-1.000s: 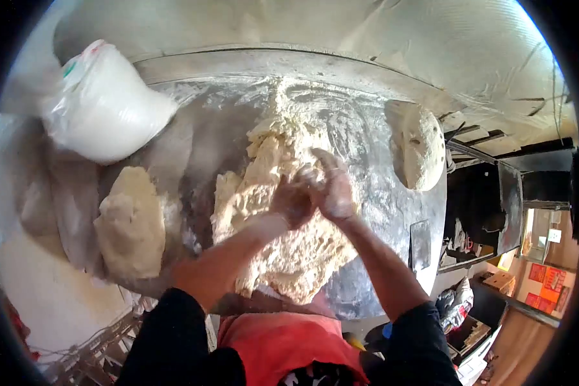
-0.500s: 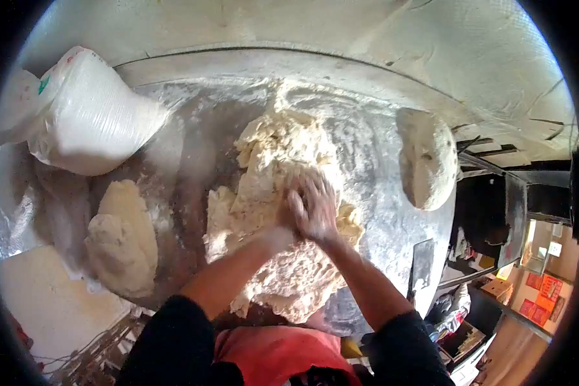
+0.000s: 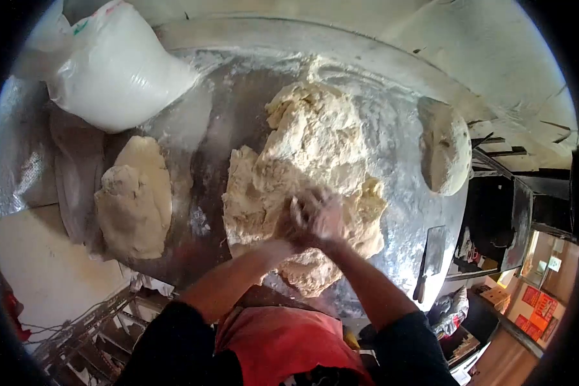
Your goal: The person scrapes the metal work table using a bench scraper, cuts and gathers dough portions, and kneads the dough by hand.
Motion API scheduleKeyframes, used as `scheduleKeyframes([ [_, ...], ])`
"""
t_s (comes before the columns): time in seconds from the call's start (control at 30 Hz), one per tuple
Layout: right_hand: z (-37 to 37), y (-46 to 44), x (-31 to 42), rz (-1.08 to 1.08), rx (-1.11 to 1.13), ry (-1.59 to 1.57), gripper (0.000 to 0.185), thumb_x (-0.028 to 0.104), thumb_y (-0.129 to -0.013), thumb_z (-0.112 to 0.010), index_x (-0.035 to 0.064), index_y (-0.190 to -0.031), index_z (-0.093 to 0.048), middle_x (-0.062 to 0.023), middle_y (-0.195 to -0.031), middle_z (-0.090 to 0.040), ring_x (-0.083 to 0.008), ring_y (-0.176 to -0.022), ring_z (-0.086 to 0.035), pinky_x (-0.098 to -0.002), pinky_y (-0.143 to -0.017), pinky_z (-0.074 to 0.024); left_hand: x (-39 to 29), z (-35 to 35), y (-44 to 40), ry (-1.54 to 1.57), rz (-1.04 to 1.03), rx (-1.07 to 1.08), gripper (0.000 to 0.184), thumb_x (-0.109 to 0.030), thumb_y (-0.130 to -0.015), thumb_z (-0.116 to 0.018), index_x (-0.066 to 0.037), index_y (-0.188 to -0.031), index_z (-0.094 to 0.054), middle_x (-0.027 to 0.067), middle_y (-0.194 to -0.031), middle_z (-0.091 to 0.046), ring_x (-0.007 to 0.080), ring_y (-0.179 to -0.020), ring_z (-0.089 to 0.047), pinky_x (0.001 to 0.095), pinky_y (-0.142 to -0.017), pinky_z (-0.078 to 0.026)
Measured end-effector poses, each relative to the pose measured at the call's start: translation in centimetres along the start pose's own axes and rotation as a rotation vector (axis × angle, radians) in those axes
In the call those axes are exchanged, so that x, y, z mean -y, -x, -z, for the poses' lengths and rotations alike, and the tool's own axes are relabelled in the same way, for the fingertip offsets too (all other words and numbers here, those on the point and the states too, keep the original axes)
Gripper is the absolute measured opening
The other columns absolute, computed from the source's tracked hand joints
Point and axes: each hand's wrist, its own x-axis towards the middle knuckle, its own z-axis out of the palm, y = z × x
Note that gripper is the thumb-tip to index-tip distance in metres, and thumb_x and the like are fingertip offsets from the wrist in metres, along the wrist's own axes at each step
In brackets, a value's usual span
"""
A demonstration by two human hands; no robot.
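Observation:
A large, rough mass of pale dough lies on the floury dark table. Both hands are pressed together on its lower middle part. My right hand lies over my left, blurred by motion, its fingers pointing up and to the left. My left hand is mostly hidden beneath it and sunk against the dough, so its fingers do not show.
To the left lies a smaller smooth dough piece, below a white plastic sack. At the right are a rounded floury lump and a flat-bladed scraper near the table edge. A red apron shows below.
My hands came together, right over left, and moved down the dough toward my body. The upper dough now looks broader and folded over. The whole view has shifted slightly.

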Motion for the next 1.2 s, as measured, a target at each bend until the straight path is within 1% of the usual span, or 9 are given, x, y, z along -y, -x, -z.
scheduleKeyframes([
  [0.1,-1.7,1.8,-2.4,0.484,0.068,0.860,0.071,0.050,-0.094,-0.053,0.0169,-0.155,-0.037,-0.0156,-0.154,-0.041,-0.0370,-0.135,-0.049,-0.0537,-0.111,-0.0417,1.9,-7.5,3.2,1.570,0.501,-0.240,0.058,-0.036,-0.088,-0.067,-0.005,-0.134,-0.051,0.0172,-0.131,-0.053,0.0339,-0.121,-0.051,0.0436,-0.108,-0.041],
  [0.33,-1.7,-2.5,4.6,0.288,0.089,0.806,0.051,0.043,-0.090,-0.066,0.0065,-0.125,-0.065,-0.0180,-0.129,-0.061,-0.0351,-0.121,-0.059,-0.0574,-0.101,-0.0455,1.1,3.5,0.5,-0.258,0.051,-0.225,0.063,-0.042,-0.089,-0.066,-0.005,-0.139,-0.050,0.0195,-0.130,-0.054,0.0330,-0.120,-0.051,0.0476,-0.102,-0.045],
  [0.47,-1.5,-10.1,12.0,0.457,-0.049,0.791,0.047,0.037,-0.085,-0.071,0.0120,-0.124,-0.066,-0.0134,-0.124,-0.063,-0.0339,-0.114,-0.058,-0.0519,-0.102,-0.0435,7.2,7.1,-6.9,0.109,0.098,0.002,0.065,-0.041,-0.091,-0.064,-0.007,-0.143,-0.046,0.0207,-0.144,-0.045,0.0323,-0.131,-0.044,0.0488,-0.114,-0.032],
  [0.53,-2.5,-14.2,6.8,-0.138,0.325,0.746,0.052,0.040,-0.084,-0.070,0.0176,-0.131,-0.064,-0.0115,-0.131,-0.061,-0.0314,-0.123,-0.055,-0.0539,-0.107,-0.0403,9.9,3.3,-8.1,0.103,0.154,-0.183,0.065,-0.040,-0.091,-0.066,-0.007,-0.142,-0.046,0.0193,-0.140,-0.047,0.0355,-0.129,-0.044,0.0504,-0.112,-0.034],
  [0.63,-4.0,-19.2,1.7,0.332,0.142,0.952,0.056,0.042,-0.089,-0.064,0.0211,-0.140,-0.057,-0.0111,-0.138,-0.060,-0.0267,-0.132,-0.052,-0.0512,-0.106,-0.0433,16.1,-1.0,-14.0,-0.044,0.091,-0.543,0.069,-0.043,-0.086,-0.067,-0.005,-0.140,-0.046,0.0224,-0.136,-0.049,0.0405,-0.124,-0.048,0.0530,-0.109,-0.036],
  [0.9,-4.6,-15.3,9.1,0.401,-0.026,0.912,0.058,0.039,-0.093,-0.062,0.0142,-0.145,-0.053,-0.0157,-0.141,-0.057,-0.0322,-0.138,-0.047,-0.0494,-0.115,-0.0378,14.4,-0.6,-9.7,0.606,0.522,-0.041,0.058,-0.039,-0.098,-0.055,-0.006,-0.145,-0.042,0.0202,-0.145,-0.044,0.0370,-0.133,-0.042,0.0519,-0.114,-0.033],
  [1.03,-5.6,-5.7,3.6,0.520,0.154,0.842,0.055,0.036,-0.089,-0.068,0.0192,-0.140,-0.059,-0.0110,-0.150,-0.051,-0.0356,-0.141,-0.042,-0.0514,-0.121,-0.0281,7.2,-1.7,0.7,1.403,0.209,-0.456,0.046,-0.036,-0.101,-0.051,-0.011,-0.139,-0.049,0.0155,-0.127,-0.054,0.0320,-0.119,-0.050,0.0477,-0.111,-0.034],
  [1.1,-5.6,-5.4,-0.1,0.467,0.298,0.819,0.054,0.034,-0.085,-0.069,0.0197,-0.136,-0.062,-0.0102,-0.148,-0.053,-0.0360,-0.139,-0.045,-0.0521,-0.119,-0.0319,8.2,-8.0,0.8,0.918,0.118,-0.857,0.039,-0.035,-0.099,-0.056,-0.010,-0.128,-0.052,0.0112,-0.119,-0.056,0.0294,-0.108,-0.054,0.0446,-0.105,-0.039],
  [1.2,-4.8,-7.5,1.7,0.672,0.149,0.726,0.051,0.033,-0.080,-0.072,0.0203,-0.130,-0.065,-0.0105,-0.140,-0.057,-0.0377,-0.124,-0.056,-0.0536,-0.105,-0.0449,11.0,0.8,-1.5,0.518,0.184,-0.107,0.040,-0.036,-0.098,-0.057,-0.006,-0.124,-0.051,0.0116,-0.120,-0.056,0.0307,-0.118,-0.053,0.0426,-0.110,-0.037],
])
